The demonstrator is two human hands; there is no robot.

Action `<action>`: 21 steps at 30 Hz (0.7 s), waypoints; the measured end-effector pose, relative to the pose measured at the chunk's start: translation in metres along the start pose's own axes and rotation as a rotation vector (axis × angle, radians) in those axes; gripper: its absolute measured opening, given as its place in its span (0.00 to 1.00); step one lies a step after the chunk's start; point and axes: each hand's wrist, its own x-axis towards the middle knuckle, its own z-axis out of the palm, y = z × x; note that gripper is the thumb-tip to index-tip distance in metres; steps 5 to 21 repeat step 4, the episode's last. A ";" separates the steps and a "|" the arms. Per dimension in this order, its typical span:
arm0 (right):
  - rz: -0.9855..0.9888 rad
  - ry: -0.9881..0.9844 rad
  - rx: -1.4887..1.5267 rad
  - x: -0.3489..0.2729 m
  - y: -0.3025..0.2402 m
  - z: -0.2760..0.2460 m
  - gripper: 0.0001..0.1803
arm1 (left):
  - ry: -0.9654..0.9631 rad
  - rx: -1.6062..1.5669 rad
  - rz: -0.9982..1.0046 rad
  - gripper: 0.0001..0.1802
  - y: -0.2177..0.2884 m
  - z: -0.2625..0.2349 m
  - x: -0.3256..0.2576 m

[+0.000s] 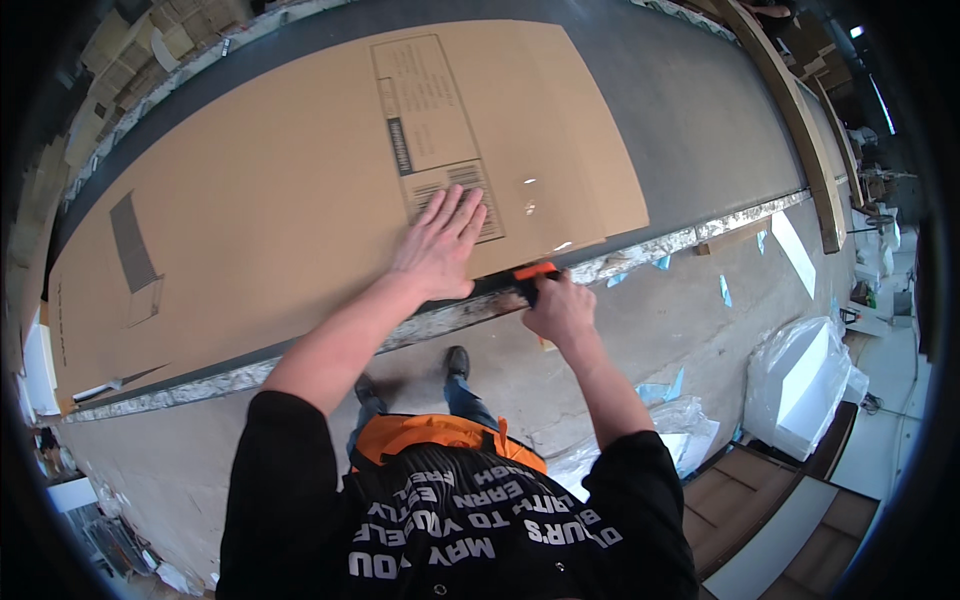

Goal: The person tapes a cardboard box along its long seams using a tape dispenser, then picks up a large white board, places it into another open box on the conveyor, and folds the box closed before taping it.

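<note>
A large, flat brown cardboard box (pixel 290 180) lies across the dark table at its near edge. My left hand (pixel 442 242) rests flat on top of it, fingers spread over the printed label area. Beside the box's near edge, my right hand (pixel 562 308) is closed around an orange-and-black tool (pixel 535 271) that looks like a tape dispenser; my fingers hide part of it. Shiny reflections from what seems to be clear tape show on the box near its right end. A grey strip (pixel 133 242) marks the box's left part.
The dark table (pixel 690 110) extends to the right, with a worn, pale front edge (pixel 680 238). A wooden beam (pixel 800 130) crosses its far right. On the floor lie blue scraps (pixel 725 290), a plastic-wrapped white item (pixel 800 385) and brown panels (pixel 745 495). Cartons (pixel 120 65) stand at upper left.
</note>
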 end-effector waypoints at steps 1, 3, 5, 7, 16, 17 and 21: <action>0.044 0.059 0.040 -0.012 0.001 0.009 0.25 | 0.022 -0.027 -0.046 0.57 -0.002 -0.003 -0.006; 0.089 0.108 0.077 -0.041 0.020 0.032 0.36 | -0.075 0.063 -0.172 0.61 -0.006 -0.018 -0.035; 0.093 0.121 0.084 -0.042 0.011 0.033 0.36 | -0.189 0.122 -0.209 0.63 -0.019 -0.034 -0.062; 0.093 0.121 0.084 -0.042 0.011 0.033 0.36 | -0.189 0.122 -0.209 0.63 -0.019 -0.034 -0.062; 0.093 0.121 0.084 -0.042 0.011 0.033 0.36 | -0.189 0.122 -0.209 0.63 -0.019 -0.034 -0.062; 0.093 0.121 0.084 -0.042 0.011 0.033 0.36 | -0.189 0.122 -0.209 0.63 -0.019 -0.034 -0.062; 0.093 0.121 0.084 -0.042 0.011 0.033 0.36 | -0.189 0.122 -0.209 0.63 -0.019 -0.034 -0.062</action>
